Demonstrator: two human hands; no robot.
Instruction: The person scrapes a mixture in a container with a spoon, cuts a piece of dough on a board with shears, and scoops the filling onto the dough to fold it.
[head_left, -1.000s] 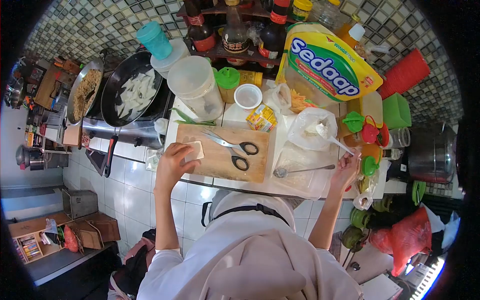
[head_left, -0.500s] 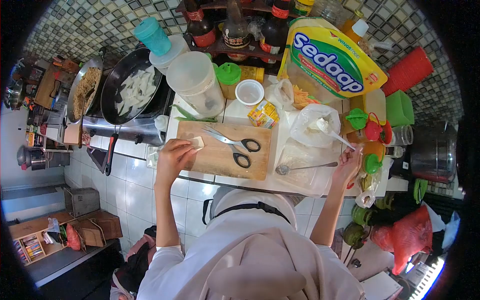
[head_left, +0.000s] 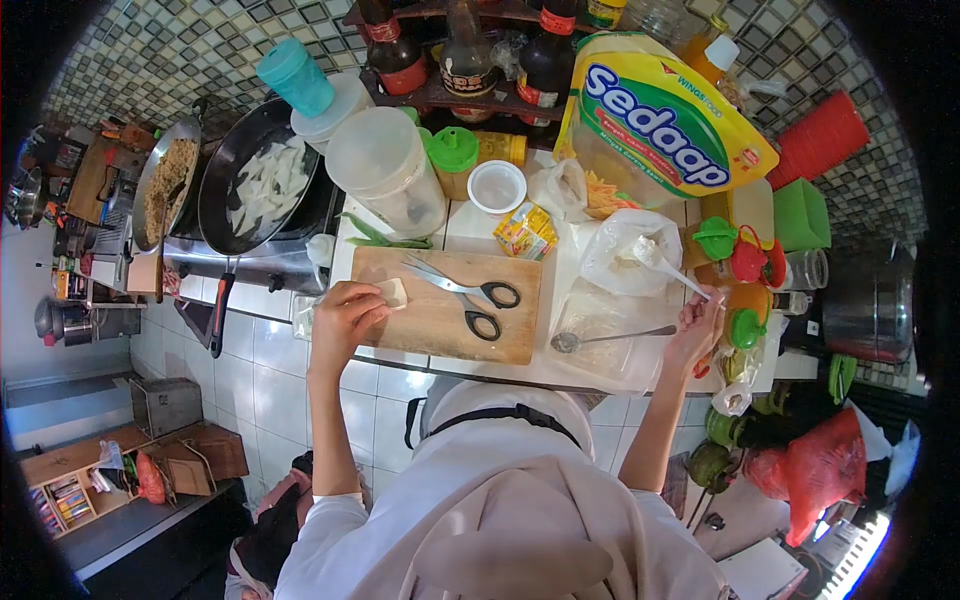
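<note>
Tiled wall (head_left: 830,55), crowded desk (head_left: 470,233), two occupied hands

Before the wall, the desk carried many things. The left hand (head_left: 348,313) held a small pale piece (head_left: 396,292) at the left part of the cutting board (head_left: 430,338), near the scissors (head_left: 464,289); its grip was nearly closed, pinching one edge. The right hand (head_left: 698,327) had its grip closed on the handle end of a white spoon (head_left: 672,270), whose bowl was at the mouth of a plastic bag (head_left: 608,257). In my judgement, the spoon was best kept level, against spilling, and the pinch light, against bending. Fingers covered part of the piece; whether it touched the board, I could not tell. What lay deep inside the bag was unclear.
</note>
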